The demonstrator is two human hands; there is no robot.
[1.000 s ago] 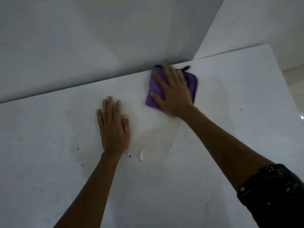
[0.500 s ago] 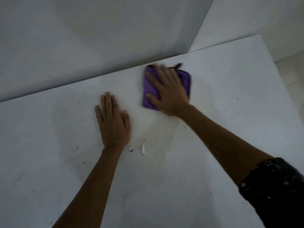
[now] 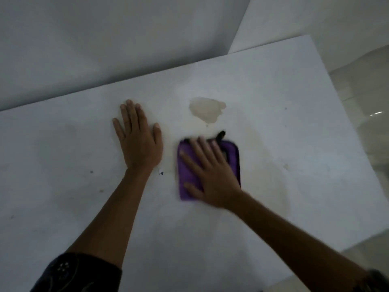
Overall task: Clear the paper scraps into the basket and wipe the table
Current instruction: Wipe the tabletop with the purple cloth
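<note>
Our left hand [image 3: 140, 142] stays flat and spread on the worktop [image 3: 294, 144]. A tiny scrap [image 3: 161, 173] still lies by its wrist. Our right hand [image 3: 212, 178], fingers spread, has pulled the purple cloth [image 3: 186, 173] back toward us. That left a wet patch [image 3: 207, 109] behind, so we think more wiping is needed.

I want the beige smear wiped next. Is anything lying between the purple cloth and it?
Nothing visible. Only bare table separates the purple cloth, pressed by the right hand, from the beige smear beyond its far edge. The left hand, flat on the table, and a tiny scrap by its wrist lie leftward, off that path.
</note>
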